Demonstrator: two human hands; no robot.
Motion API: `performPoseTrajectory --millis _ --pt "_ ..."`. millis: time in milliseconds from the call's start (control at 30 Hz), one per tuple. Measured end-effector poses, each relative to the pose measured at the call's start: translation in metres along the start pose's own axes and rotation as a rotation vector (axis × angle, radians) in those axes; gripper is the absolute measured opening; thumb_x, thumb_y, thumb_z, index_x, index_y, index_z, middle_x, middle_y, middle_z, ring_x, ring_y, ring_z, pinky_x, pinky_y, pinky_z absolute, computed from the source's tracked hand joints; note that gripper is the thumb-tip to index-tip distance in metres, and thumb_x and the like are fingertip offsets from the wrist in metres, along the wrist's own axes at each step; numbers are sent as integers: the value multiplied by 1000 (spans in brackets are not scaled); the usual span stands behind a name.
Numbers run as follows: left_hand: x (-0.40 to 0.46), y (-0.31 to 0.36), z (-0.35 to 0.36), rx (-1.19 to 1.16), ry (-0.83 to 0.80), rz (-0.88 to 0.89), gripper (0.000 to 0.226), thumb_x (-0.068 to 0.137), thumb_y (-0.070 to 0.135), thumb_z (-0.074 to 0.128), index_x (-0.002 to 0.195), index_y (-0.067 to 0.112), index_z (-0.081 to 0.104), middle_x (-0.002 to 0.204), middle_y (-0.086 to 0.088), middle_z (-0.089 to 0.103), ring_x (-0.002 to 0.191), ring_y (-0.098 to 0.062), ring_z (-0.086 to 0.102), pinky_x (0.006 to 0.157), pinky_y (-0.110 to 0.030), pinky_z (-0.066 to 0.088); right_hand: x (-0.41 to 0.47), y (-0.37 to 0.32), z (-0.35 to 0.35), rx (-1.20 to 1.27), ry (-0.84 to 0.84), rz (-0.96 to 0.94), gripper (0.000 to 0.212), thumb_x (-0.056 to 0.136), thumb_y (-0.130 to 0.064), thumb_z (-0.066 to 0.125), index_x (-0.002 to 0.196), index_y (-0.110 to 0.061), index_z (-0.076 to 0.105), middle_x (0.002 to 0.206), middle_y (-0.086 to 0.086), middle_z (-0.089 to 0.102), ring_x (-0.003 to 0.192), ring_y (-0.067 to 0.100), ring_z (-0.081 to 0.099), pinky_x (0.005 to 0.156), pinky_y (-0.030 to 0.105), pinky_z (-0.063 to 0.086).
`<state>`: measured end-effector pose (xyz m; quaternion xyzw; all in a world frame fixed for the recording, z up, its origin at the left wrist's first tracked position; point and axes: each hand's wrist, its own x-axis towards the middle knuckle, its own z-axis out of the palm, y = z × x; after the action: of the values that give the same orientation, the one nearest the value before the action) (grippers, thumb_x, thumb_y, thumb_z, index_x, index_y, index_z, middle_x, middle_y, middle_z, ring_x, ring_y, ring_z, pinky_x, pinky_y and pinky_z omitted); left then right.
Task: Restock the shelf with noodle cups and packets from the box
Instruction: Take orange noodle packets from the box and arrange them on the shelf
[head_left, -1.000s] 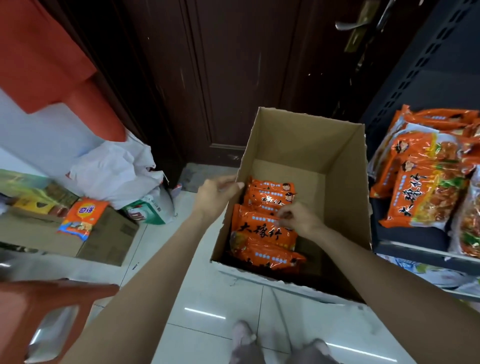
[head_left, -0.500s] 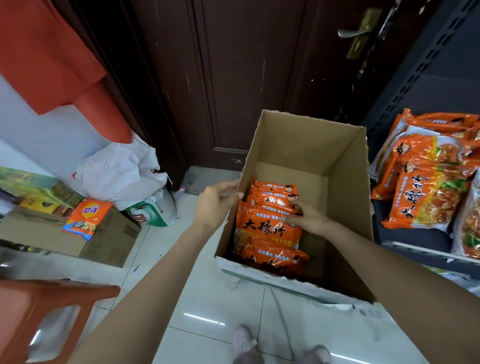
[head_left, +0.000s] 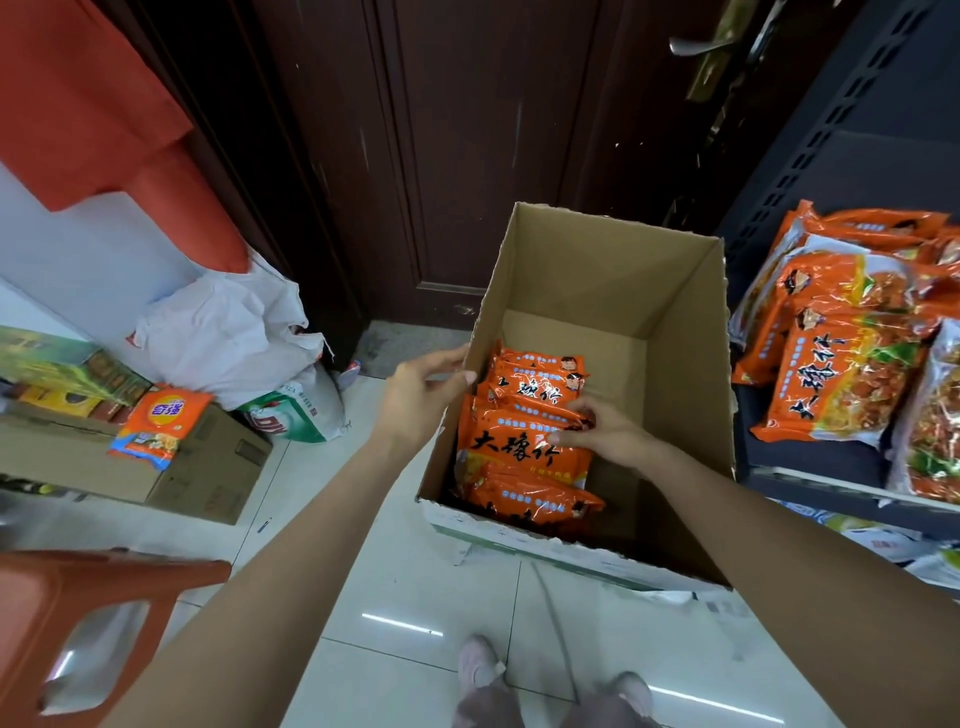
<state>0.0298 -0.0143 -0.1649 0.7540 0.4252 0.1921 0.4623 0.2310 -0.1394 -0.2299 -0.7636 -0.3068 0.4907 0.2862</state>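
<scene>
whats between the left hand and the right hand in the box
In the head view, the box wall and the orange noodle packets lie between them: the left hand grips the wall's rim, and the right hand rests on the packets inside.

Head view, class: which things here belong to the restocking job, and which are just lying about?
Part of the job:
cardboard box
orange noodle packets in it
shelf with packets
left hand
right hand

Lying about:
white plastic bag
detergent pouch
closed carton
red stool
</scene>
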Motion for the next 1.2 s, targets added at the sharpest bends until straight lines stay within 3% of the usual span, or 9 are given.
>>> performPoseTrajectory --millis 100,200,433,567,633,833,1000,1100,1200 --pt "0 0 -1 -17 4 -13 39 91 25 60 129 20 57 124 3 61 109 -5 53 73 -8 37 -5 -3 -1 41 82 -78 30 77 -11 74 104 -8 61 119 10 58 109 27 59 89 38 51" --pt "0 0 -1 -1 10 -11 39 91 26 59 129 21 57 125 3 61 106 -3 52 67 -2 35 -10 -8 -4 33 132 -96 22 79 -11 72 100 -6 67 116 12 63 101 24 63 87 37 53" --pt "3 9 -3 110 19 2 37 89 22 62 125 16 60 120 -1 64 107 -12 58 78 -16 41 -27 -43 -21 -183 275 -222 17 80 -20 73 95 -14 72 108 6 66 95 20 65 84 37 54" --pt "9 31 -2 222 106 179 39 84 20 68 122 17 61 121 -4 56 115 -19 51 92 -17 32 -50 -76 -48 -286 461 -390 16 77 -21 74 93 -20 73 103 1 62 100 17 58 89 38 49" --pt "15 54 -2 230 51 285 41 84 23 68 123 20 59 121 0 54 116 -18 46 93 -16 30 -64 -93 -62 -274 546 -469 18 75 -20 76 93 -23 73 101 -1 61 98 13 56 89 36 48" --pt "35 131 3 620 -45 594 77 77 52 67 142 28 35 145 7 37 137 -15 26 113 -35 14 -109 -124 -105 -258 657 -626 18 75 -20 76 92 -24 75 101 -5 62 99 7 55 91 28 45" --pt "36 190 24 489 -172 606 61 76 42 72 130 31 46 124 9 54 115 -10 48 92 -28 42 -145 -121 -140 -194 724 -679 22 75 -17 76 93 -29 71 103 -7 61 101 6 56 91 23 44" --pt "33 215 50 460 -171 666 50 75 39 73 119 28 51 111 8 56 106 -10 52 87 -31 46 -165 -105 -166 -121 741 -643 38 76 -18 76 110 -30 65 110 -7 61 104 4 56 94 31 47" --pt "28 236 82 430 -175 707 48 74 38 74 115 27 52 107 8 56 102 -11 52 84 -32 46 -185 -79 -195 -97 735 -595 59 75 -26 77 128 -32 51 124 -11 55 113 0 49 101 27 40"
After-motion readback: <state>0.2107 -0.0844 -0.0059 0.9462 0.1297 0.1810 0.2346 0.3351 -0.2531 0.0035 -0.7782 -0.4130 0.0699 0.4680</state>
